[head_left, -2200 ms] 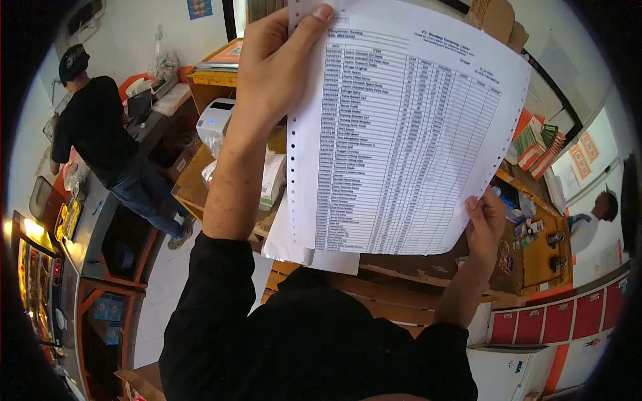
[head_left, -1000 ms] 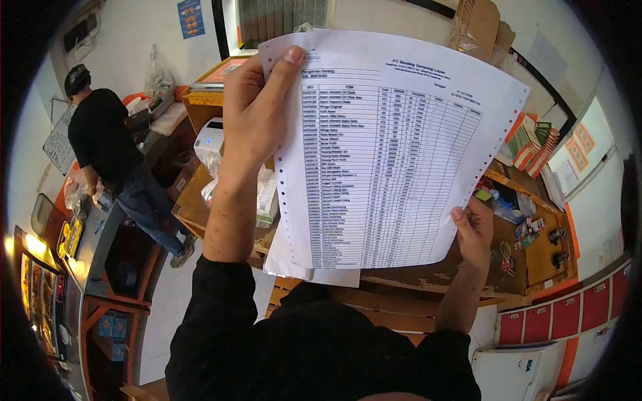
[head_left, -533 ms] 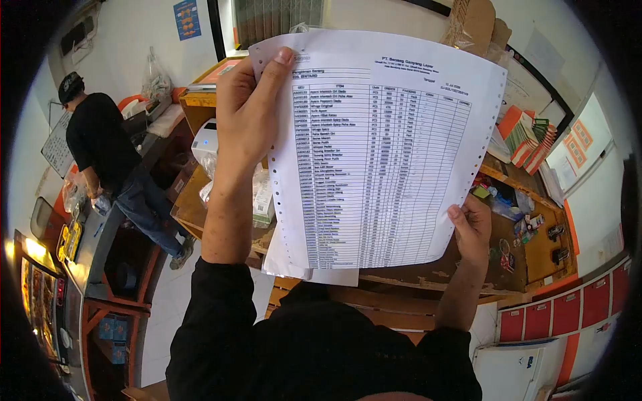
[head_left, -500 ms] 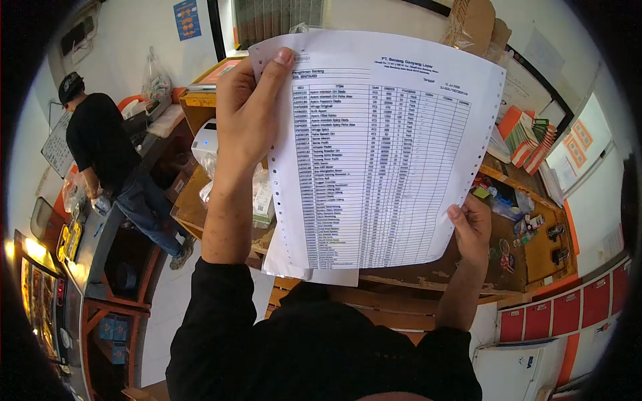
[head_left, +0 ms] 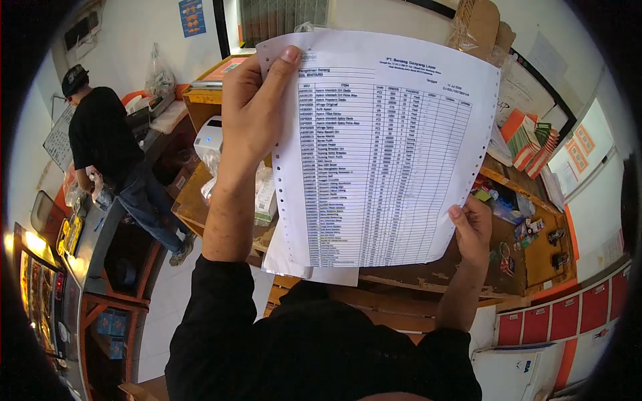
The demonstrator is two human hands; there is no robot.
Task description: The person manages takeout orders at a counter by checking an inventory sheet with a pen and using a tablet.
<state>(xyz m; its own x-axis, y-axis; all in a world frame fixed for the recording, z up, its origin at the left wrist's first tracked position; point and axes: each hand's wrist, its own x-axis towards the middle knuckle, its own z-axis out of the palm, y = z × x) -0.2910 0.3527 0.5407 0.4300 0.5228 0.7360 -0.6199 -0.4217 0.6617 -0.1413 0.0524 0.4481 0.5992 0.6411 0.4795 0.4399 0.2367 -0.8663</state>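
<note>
A large printed sheet (head_left: 381, 167) with a table of items and punched holes down both sides is held up before me. My left hand (head_left: 257, 110) grips its upper left edge, with the thumb on the front. Lower down on the right edge, my right hand (head_left: 471, 230) pinches the paper between thumb and fingers. Fingers behind the sheet are partly hidden. Below the sheet's lower left corner, more white paper (head_left: 284, 257) shows over the wooden desk (head_left: 495, 277).
At the left, a person in dark clothes (head_left: 107, 140) stands by a grey counter (head_left: 100, 250), holding a plastic-wrapped thing. A white device (head_left: 208, 139) sits left of the sheet. Striped booklets (head_left: 531, 144) and small packets (head_left: 531, 230) lie on the right. Red drawers (head_left: 535, 324) are at lower right.
The view has shifted slightly, and the room's background sits a little to the right and lower. The sheet stays in both my hands, its top left corner slightly further right.
</note>
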